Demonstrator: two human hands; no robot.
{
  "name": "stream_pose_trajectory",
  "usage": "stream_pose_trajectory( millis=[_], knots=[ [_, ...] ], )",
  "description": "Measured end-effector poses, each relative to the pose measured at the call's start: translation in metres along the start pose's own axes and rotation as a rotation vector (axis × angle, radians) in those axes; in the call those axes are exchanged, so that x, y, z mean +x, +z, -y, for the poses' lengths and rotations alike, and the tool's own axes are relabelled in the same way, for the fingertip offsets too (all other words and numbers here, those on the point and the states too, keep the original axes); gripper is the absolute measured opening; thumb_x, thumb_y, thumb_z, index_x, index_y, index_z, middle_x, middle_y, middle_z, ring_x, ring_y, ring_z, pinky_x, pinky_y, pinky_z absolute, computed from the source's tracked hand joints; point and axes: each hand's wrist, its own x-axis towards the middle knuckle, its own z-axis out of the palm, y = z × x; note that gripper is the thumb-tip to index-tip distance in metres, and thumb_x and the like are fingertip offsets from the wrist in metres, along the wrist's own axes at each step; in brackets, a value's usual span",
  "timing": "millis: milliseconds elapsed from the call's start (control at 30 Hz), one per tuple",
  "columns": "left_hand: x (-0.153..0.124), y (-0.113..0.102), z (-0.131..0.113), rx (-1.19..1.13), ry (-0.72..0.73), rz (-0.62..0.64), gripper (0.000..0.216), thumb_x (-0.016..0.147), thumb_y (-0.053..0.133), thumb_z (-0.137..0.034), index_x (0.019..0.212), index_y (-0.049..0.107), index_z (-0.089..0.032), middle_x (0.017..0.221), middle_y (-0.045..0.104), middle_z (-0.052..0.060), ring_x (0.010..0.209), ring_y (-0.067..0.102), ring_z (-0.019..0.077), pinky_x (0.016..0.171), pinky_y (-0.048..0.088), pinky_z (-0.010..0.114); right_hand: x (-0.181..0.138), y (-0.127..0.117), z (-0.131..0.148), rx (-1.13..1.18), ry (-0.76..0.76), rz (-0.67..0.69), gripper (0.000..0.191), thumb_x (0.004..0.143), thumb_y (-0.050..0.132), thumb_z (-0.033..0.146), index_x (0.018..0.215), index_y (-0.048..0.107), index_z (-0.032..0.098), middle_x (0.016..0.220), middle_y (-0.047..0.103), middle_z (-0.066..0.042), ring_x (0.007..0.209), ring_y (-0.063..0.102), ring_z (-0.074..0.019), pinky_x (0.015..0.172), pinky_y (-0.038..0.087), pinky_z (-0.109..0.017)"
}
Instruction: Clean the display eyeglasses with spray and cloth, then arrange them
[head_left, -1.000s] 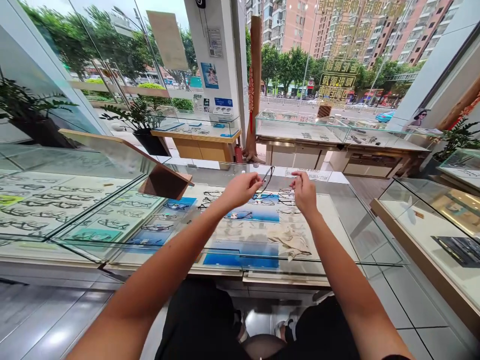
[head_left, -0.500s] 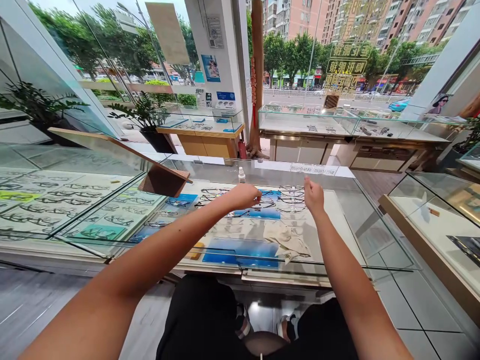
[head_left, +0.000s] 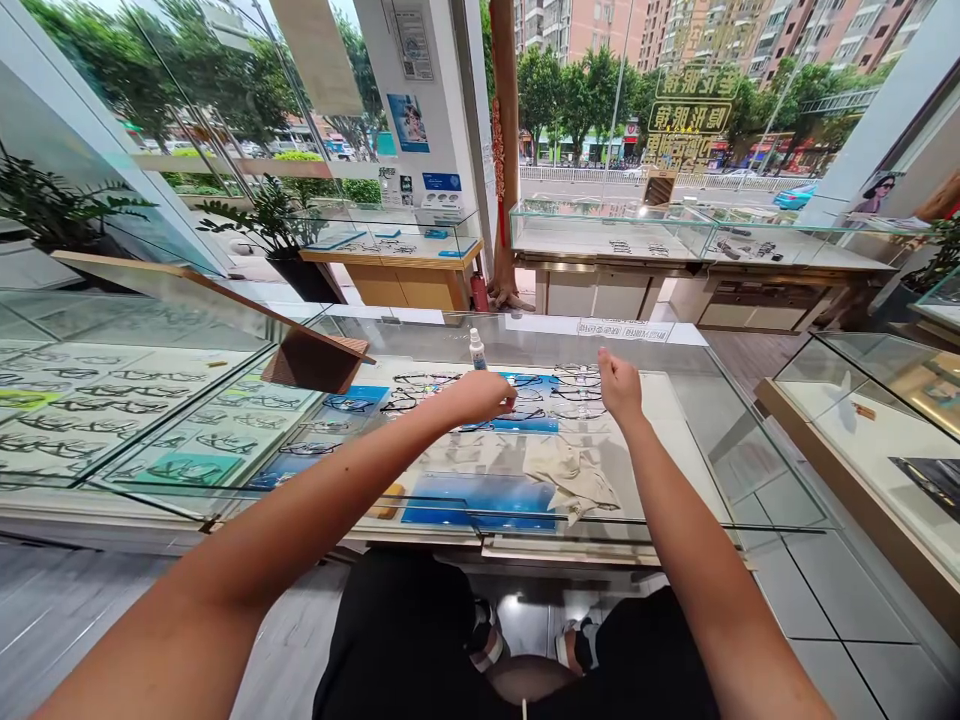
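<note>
My left hand [head_left: 484, 397] is closed above the glass display counter [head_left: 675, 480], its fingertips pressed together and turned right. Opposite it, my right hand [head_left: 621, 387] is closed too, thumb uppermost. Anything inside either grip is too small or hidden to make out. Between and below the hands show eyeglasses [head_left: 577, 392] in rows, several of them over a blue panel [head_left: 546, 425]. A small white spray bottle [head_left: 477, 350] stands upright just beyond my left hand. Nearer me lies a crumpled beige cloth [head_left: 577, 478], beside a larger blue panel [head_left: 472, 500].
A tilted wood-framed mirror or board [head_left: 187, 290] on a brown stand [head_left: 315, 362] rises at the left of the counter. More eyeglasses [head_left: 97, 408] fill the left section. Another glass case [head_left: 862, 420] flanks the right side. Further cases [head_left: 607, 235] line the window.
The whole view has shifted slightly, so the counter and bottle sit a little further left and higher. Both hands keep nearly the same closed pose and spacing.
</note>
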Motion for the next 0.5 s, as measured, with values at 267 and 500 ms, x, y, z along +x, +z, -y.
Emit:
stream_pose_trajectory(
  millis=[267,500],
  knots=[
    [0.007,0.012,0.009,0.032,-0.040,-0.031,0.022,0.092,0.061,-0.030,0.097,0.082,-0.023,0.096,0.081,0.011,0.089,0.075,0.0277,0.075,0.050,0.032,-0.001,0.001,-0.001,-0.006,0.003,0.018,0.058,0.105,0.032,0.066,0.066,0.023,0.024,0.059,0.026,0.003,0.059,0.024,-0.0156,0.058,0.020,-0.034],
    [0.011,0.016,0.011,0.042,-0.071,-0.057,0.023,0.093,0.061,-0.031,0.097,0.081,-0.023,0.097,0.080,0.011,0.089,0.074,0.0272,0.077,0.050,0.031,-0.001,0.002,-0.001,0.001,-0.007,0.027,0.056,0.105,0.034,0.061,0.066,0.023,0.024,0.059,0.026,0.003,0.059,0.025,-0.0153,0.058,0.020,-0.033]
  ],
)
